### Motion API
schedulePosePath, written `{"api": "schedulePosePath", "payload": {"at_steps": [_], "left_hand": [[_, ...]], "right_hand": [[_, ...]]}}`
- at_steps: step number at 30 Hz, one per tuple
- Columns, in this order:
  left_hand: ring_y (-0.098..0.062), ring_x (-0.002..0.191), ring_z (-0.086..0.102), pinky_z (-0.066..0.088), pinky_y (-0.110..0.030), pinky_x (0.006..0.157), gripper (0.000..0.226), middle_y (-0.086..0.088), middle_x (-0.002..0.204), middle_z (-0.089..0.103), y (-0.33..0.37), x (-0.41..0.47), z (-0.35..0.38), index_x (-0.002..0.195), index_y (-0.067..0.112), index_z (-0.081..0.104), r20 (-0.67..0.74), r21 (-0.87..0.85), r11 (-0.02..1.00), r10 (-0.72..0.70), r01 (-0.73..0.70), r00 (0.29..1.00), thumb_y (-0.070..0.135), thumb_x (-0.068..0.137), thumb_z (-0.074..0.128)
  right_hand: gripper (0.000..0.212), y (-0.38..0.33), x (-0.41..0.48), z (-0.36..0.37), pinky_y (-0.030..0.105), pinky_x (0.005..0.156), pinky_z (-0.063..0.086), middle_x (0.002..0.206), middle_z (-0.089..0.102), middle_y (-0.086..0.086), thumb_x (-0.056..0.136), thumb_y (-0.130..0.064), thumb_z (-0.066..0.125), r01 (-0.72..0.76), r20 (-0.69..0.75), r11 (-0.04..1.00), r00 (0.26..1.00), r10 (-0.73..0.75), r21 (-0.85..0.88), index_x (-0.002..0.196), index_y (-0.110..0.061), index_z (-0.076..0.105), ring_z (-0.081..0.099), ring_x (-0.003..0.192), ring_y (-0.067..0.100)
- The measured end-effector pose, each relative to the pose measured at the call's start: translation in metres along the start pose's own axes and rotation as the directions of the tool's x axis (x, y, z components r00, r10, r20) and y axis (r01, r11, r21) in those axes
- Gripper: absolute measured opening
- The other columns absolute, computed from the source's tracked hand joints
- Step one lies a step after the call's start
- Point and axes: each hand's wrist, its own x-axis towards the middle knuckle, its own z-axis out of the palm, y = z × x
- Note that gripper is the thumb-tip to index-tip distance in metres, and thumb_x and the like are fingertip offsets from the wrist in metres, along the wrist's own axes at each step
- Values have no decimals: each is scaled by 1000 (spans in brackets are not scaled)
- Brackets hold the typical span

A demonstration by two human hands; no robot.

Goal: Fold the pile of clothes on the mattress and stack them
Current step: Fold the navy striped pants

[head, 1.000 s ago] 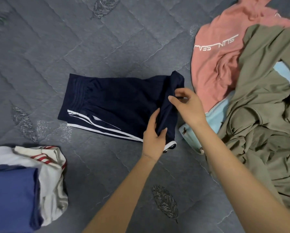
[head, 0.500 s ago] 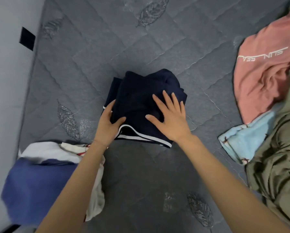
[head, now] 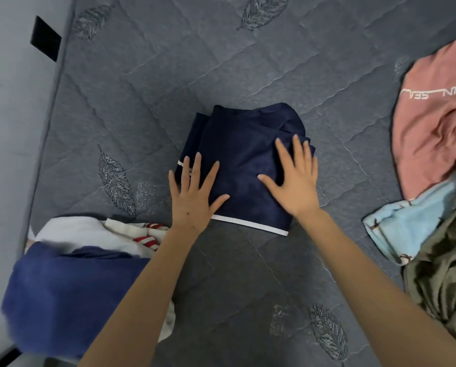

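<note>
- The grey quilted mattress (head: 168, 75), stitched with leaf patterns, fills most of the frame; a pale surface runs along its edge on the left.
- A royal-blue folded garment (head: 70, 295) lies at the lower left, on top of the other cloth there, and is partly hidden by the left forearm.
- An olive-green crumpled garment (head: 443, 274) sits at the lower right edge, cut off by the frame.
- A salmon-pink garment with white lettering (head: 433, 144) lies unfolded at the right edge, above the olive one.
- The navy-blue shorts with white trim (head: 237, 154) lie folded into a compact block in the centre of the frame, flat on the mattress and well apart from both side piles.
- A pale blue cloth with small dark motifs (head: 406, 226) pokes out between the pink and olive garments.
- A white cloth with red stripes (head: 94, 231) shows under the far edge of the blue garment.
- The right hand (head: 295, 181) rests palm-down on the right part of the shorts, fingers straight and spread, gripping nothing.
- The left hand (head: 192, 197) lies flat on the shorts' near left corner, fingers splayed, the outermost over the mattress; it clasps nothing.
- A black rectangular patch (head: 45, 39) sits at the mattress edge, upper left.
</note>
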Motion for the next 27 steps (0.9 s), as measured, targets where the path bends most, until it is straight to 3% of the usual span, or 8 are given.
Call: {"api": "schedulePosePath", "payload": {"at_steps": [4,9,11,13,15,18,22,27], "left_hand": [[-36,147,9,4,-59,114,71,-15,160,10,6,-11,-5,152,27,23,-115,-71,997,-35,27,993,61,91,36],[-35,146,13,10,-50,115,76,-17,159,10,21,-39,-6,151,20,23,-193,-455,866,-323,208,926,45,90,59],[-29,147,12,13,-38,117,84,-16,159,10,33,-54,-4,152,13,17,-59,-713,616,-528,335,847,35,88,67],[-21,147,13,13,-30,119,89,-10,159,11,46,-69,-2,152,10,9,196,-881,215,-647,422,737,28,87,68],[-16,141,28,27,-31,114,89,-6,156,23,59,-81,1,152,14,6,416,-883,-109,-632,457,654,28,89,66],[-11,118,52,43,-26,92,79,1,139,47,78,-92,7,150,19,16,593,-805,-347,-479,481,647,31,89,65],[-6,96,59,50,-27,83,61,4,123,57,81,-92,9,135,16,43,614,-789,-356,-486,501,622,32,83,72],[-9,90,64,52,-21,67,52,3,109,65,62,-90,12,124,10,55,630,-775,-316,-464,547,623,24,79,77]], "right_hand": [[104,16,27,-12,46,119,7,162,7,8,78,-57,70,-177,99,976,981,165,129,155,-32,4,6,148,29],[92,18,20,-9,21,105,25,147,38,3,77,-26,80,-200,88,895,980,180,399,151,-22,24,35,133,17],[73,15,5,-5,19,96,34,135,50,-2,78,-18,79,-235,46,850,969,242,472,140,-19,38,47,120,12],[59,10,-13,1,24,89,41,120,56,-5,79,-16,78,-292,17,805,943,331,516,128,-18,45,53,108,12],[51,5,-34,5,22,86,43,111,59,-8,79,-14,78,-334,-1,743,912,410,580,120,-18,48,55,102,11],[47,-2,-69,11,12,79,42,96,54,-23,79,-15,78,-387,8,627,855,518,676,111,-25,46,57,96,10],[54,-5,-123,22,27,79,44,95,53,-21,75,-26,82,-502,98,567,799,594,653,110,-26,41,60,100,19],[104,17,-121,12,43,109,31,141,34,12,63,-50,85,-483,-16,784,848,530,389,146,-22,28,35,130,29]]}}
